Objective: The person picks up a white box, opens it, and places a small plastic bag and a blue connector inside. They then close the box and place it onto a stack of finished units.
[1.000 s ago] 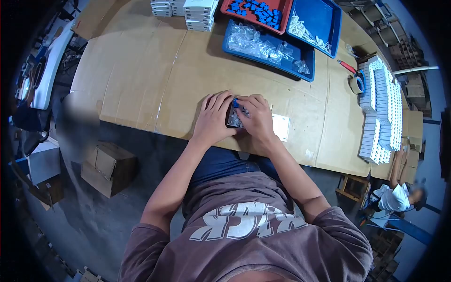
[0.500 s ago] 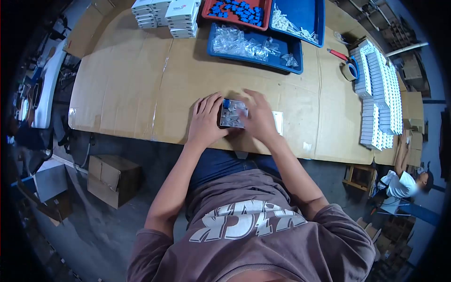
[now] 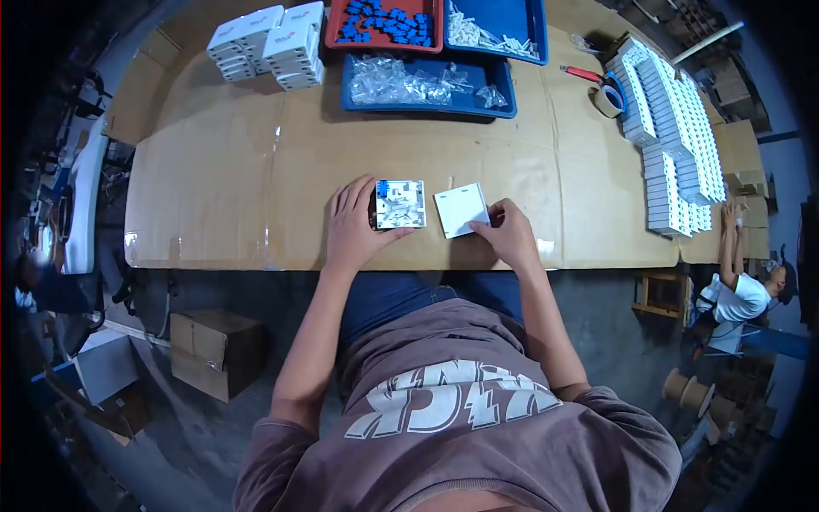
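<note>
My left hand (image 3: pixel 350 229) is wrapped around the left and front sides of a small square white box (image 3: pixel 400 220), which lies open on the cardboard-covered table. Inside it I see a blue piece (image 3: pixel 382 189) at the top left corner and clear, shiny contents that I cannot make out exactly. To the right of the box, my right hand (image 3: pixel 514 235) pinches a flat white square cover (image 3: pixel 459 210) by its lower right corner. The cover is slightly turned and apart from the box.
Beyond the hands are a red tray (image 3: pixel 388 48) of blue pieces, a blue tray (image 3: pixel 409 112) of clear bags and another blue tray (image 3: pixel 543 30) of white pieces. White boxes (image 3: pixel 294 51) stand back left, more (image 3: pixel 682 128) at right, near a tape roll (image 3: pixel 607 101). A co-worker (image 3: pixel 740 294) is far right.
My right hand has left the box, moved right and taken hold of the white cover, which lay flat beside it. My left hand stays at the box. The view has shifted somewhat.
</note>
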The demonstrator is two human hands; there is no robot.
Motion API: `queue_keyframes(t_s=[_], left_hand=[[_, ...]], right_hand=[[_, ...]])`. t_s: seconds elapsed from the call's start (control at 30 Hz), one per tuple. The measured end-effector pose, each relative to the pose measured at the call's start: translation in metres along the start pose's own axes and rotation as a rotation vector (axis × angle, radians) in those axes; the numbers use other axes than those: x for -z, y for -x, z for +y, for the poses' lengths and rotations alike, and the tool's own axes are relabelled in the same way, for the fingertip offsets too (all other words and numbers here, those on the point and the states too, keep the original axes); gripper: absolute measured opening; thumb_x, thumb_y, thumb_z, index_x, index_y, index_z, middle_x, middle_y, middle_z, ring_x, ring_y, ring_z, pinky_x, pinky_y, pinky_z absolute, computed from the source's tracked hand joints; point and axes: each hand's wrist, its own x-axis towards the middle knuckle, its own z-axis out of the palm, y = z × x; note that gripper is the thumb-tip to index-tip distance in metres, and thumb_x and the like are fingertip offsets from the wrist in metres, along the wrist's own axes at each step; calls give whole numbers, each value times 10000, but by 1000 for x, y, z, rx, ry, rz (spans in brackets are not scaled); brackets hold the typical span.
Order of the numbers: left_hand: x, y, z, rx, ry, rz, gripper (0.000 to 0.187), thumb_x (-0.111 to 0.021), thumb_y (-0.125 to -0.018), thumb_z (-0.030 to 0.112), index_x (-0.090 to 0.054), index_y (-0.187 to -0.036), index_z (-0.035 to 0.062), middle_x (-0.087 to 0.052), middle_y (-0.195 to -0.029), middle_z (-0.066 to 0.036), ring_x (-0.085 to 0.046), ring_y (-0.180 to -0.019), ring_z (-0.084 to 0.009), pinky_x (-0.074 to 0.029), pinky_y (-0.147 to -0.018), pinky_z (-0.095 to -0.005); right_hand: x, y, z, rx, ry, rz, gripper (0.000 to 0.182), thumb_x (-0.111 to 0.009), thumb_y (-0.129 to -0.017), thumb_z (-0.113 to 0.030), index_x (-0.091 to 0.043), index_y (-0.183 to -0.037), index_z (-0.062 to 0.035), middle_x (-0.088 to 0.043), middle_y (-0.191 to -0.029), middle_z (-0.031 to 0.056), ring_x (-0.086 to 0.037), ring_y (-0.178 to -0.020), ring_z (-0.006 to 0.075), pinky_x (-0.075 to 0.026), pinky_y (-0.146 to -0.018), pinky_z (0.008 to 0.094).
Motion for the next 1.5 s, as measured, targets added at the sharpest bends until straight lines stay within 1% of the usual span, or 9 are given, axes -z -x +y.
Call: queue_keyframes(t_s=[0.13,0.37,0.5,0.67,0.8,0.9,1.13,1.23,1.5], left_hand=[[-18,1,1,322,806,36,902,-954,-700,206,-487,-1444,1,-622,-1324,-171,-628,-1198,-274,-509,-1035,-406],[27,4,65,421,1699,41,765,-786,-851,26,-411,-1515,-24,-587,-1400,-132,-577,-1306,-247,-401,-1167,-422],[55,-4,99,452,2117,68,880,-702,-875,273,-278,-1603,16,-510,-1494,-149,-513,-1379,-328,-323,-1218,-486],[62,-11,105,483,2256,-26,818,-523,-936,488,-236,-1650,211,-472,-1532,-175,-598,-1225,-403,-514,-987,-544],[52,-12,103,605,2268,18,722,-470,-997,550,-347,-1598,169,-460,-1550,-206,-609,-1196,-432,-526,-961,-540],[45,-10,91,546,2390,-166,665,-472,-1028,553,-368,-1556,162,-459,-1543,-207,-541,-1340,-370,-473,-1082,-572],[72,-2,104,595,2008,-305,895,-404,-964,760,-360,-1581,113,-495,-1506,-262,-557,-1300,-497,-487,-1019,-654],[67,-10,105,455,2347,-415,933,-366,-953,795,-367,-1576,100,-526,-1471,-276,-564,-1292,-491,-480,-1021,-662],[54,1,101,788,2515,-234,930,-383,-987,749,-487,-1443,-54,-588,-1383,-259,-619,-1242,-398,-489,-1088,-536]], right_hand=[[-6,-7,-7,162,-448,-68,224,-719,-834,-36,-555,-986,-19,-608,-855,39,-580,-801,111,-497,-727,287],[42,10,-69,238,-933,131,254,-707,-888,27,-574,-1098,-30,-627,-921,-4,-597,-880,76,-477,-805,230],[53,4,-54,211,-1290,61,278,-722,-899,56,-582,-1097,-80,-651,-944,-8,-609,-888,62,-467,-825,224],[50,5,-65,-62,-1513,42,161,-716,-970,-189,-591,-1067,-159,-663,-951,-13,-661,-844,116,-574,-685,303],[22,-8,-52,-320,-1374,35,397,-736,-919,-357,-626,-1208,-108,-665,-1067,12,-670,-909,155,-568,-813,311],[21,-2,-51,-363,-1413,-86,404,-739,-897,-142,-587,-1261,-54,-663,-1119,57,-677,-996,171,-581,-831,325],[31,-3,-66,-136,-1453,-65,468,-769,-892,-127,-552,-1303,-70,-672,-1155,60,-690,-1031,170,-587,-889,337],[33,-7,-62,-174,-1576,-71,458,-762,-906,-170,-551,-1301,-75,-664,-1169,50,-686,-1044,179,-581,-928,376],[57,2,-96,107,-1536,-423,563,-387,-1108,-426,-316,-1590,-143,-526,-1464,227,-586,-1302,419,-523,-1052,546]])
